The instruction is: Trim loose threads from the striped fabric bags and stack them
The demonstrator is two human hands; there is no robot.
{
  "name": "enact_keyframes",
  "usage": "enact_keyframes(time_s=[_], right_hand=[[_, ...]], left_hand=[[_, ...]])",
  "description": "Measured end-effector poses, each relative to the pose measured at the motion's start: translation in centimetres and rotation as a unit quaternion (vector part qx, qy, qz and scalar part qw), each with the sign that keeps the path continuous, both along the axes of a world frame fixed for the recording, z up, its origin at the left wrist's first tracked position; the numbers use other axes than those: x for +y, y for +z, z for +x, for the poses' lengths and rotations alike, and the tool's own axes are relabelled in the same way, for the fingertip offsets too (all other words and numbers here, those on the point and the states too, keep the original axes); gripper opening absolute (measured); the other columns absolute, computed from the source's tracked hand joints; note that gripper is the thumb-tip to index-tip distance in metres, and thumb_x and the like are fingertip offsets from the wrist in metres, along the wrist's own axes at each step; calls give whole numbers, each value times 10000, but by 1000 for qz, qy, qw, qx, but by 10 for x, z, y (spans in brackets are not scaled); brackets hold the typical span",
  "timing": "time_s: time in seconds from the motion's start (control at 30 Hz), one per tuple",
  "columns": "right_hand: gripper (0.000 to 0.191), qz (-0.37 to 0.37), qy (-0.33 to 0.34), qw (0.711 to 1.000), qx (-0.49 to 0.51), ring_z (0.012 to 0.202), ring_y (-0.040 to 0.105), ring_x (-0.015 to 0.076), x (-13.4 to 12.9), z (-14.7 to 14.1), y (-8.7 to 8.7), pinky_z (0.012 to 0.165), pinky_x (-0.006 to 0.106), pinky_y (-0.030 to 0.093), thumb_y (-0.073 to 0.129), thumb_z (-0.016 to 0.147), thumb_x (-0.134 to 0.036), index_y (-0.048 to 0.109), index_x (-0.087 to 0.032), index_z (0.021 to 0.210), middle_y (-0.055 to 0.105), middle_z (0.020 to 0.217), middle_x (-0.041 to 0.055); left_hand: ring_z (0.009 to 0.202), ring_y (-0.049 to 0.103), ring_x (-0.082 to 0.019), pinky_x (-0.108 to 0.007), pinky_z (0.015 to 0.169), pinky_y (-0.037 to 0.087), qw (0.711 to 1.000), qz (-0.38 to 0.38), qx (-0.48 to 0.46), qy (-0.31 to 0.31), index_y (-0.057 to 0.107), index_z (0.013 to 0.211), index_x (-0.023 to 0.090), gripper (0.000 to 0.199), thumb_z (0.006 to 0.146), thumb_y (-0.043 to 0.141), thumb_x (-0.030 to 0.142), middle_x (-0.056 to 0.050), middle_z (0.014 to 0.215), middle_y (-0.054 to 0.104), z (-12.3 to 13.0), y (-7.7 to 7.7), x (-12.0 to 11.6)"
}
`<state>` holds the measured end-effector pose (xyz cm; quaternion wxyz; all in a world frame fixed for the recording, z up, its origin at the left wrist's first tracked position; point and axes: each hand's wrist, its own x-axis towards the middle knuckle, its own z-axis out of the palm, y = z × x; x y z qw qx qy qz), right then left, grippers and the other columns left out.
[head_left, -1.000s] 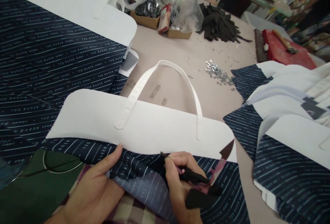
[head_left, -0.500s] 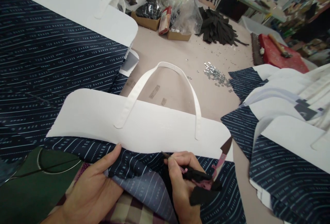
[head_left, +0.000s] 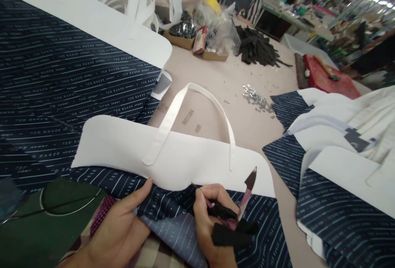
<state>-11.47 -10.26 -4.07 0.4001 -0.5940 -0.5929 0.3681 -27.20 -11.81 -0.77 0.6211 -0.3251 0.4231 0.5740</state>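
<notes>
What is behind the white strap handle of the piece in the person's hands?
Through the white strap handle, the beige tabletop shows, with two brownish patches. The handle's ends lie against the white panel; what lies directly behind handle and panel is covered.

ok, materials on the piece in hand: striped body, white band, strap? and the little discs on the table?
Striped body: thin fabric, mostly matt; it bunches into soft folds.
White band: smooth, stiffer sheet, perhaps faux leather or coated fabric; it bows broadly without sharp creases.
Strap: similar white material, probably; it holds its arch.
Discs: likely metal; bright silvery glints.
</notes>
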Motion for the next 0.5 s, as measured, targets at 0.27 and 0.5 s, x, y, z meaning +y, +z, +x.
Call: enact_keyframes(time_s=[0.27,0.5], right_hand=[[261,34,13,999,-12,631,537,128,1,0,-6,639,277,425,584,944,-327,598,-206,713,594,677,-24],[290,0,-24,1000,17,587,524,131,4,0,1,598,285,414,605,917,-393,613,-204,698,578,621,-26]], left_hand=[[1194,682,-272,-434,1137,479,993,85,82,-29,506,1480,152,529,959,590,111,-106,1197,773,1,-7,-6],[1119,721,-249,-381,1108,507,995,72,67,-20,512,1481,159,499,984,539,122,-91,1157,788,0,-6,-3]])
